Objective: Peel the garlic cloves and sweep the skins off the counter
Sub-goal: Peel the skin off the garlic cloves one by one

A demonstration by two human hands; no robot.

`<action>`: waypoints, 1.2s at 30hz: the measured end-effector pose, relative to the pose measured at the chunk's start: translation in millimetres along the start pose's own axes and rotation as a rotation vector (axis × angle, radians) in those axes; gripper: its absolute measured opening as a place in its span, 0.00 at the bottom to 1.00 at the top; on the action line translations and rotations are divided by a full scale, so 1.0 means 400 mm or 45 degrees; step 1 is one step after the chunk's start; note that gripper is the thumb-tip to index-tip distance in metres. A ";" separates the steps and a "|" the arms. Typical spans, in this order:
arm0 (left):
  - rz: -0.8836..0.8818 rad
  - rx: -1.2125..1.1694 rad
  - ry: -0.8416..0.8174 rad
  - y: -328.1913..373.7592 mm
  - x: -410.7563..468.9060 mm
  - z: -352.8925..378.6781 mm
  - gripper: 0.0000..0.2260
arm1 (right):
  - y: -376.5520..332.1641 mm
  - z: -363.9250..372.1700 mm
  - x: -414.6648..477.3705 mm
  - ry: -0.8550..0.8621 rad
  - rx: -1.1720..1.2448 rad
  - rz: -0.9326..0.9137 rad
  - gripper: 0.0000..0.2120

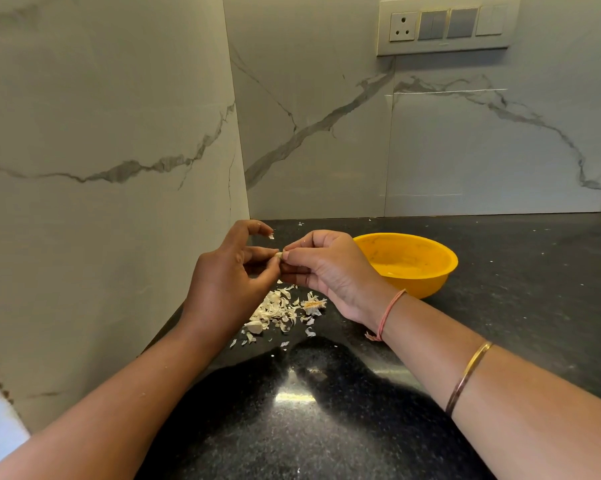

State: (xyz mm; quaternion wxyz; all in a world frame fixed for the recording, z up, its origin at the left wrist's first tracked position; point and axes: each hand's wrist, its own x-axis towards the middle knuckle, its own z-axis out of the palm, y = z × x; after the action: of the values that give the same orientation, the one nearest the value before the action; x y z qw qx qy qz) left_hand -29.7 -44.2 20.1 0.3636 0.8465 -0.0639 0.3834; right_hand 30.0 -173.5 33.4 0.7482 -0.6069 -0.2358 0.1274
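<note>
Black speckled stone forms the tabletop [517,271]. Head view: left hand [228,277] and right hand [330,268] meet above it. The fingers of each are clamped on one garlic clove [278,254], held in the air between them. The left forefinger is lifted clear and curled. Loose skins [280,311] lie heaped on the tabletop directly below the hands. Yellow bowl [408,263] stands just right of the right hand, near the marble wall [326,133].

White veined walls [101,116] meet in a corner; a switch panel [446,46] (one socket [402,26]) upper right; black counter [520,271] gleams.
</note>
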 end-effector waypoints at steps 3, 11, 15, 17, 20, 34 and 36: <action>-0.014 -0.013 0.005 -0.001 0.000 0.000 0.15 | 0.001 0.000 0.000 -0.008 -0.021 -0.016 0.07; -0.046 0.003 0.005 -0.005 0.004 -0.004 0.14 | 0.002 0.000 -0.003 -0.021 -0.048 -0.025 0.07; -0.062 0.028 0.020 -0.007 0.006 -0.004 0.14 | 0.004 0.002 -0.004 -0.029 -0.067 -0.026 0.07; -0.086 0.016 0.033 -0.007 0.008 -0.005 0.14 | 0.004 0.002 -0.004 -0.042 -0.082 -0.024 0.06; -0.168 -0.042 0.060 -0.008 0.013 -0.002 0.13 | 0.004 0.003 -0.004 -0.061 -0.106 -0.020 0.05; -0.417 -0.129 0.045 -0.030 0.029 0.002 0.14 | 0.000 -0.005 0.001 -0.057 -0.032 -0.031 0.04; -0.429 -0.172 0.010 -0.028 0.032 0.001 0.07 | 0.001 -0.007 0.001 -0.035 -0.082 -0.060 0.05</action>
State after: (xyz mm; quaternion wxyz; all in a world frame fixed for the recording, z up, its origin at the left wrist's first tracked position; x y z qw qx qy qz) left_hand -16.4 -34.1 22.5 0.4789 0.8176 0.0547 0.3151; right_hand 31.8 -175.5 32.6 0.7278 -0.6232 -0.2642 0.1104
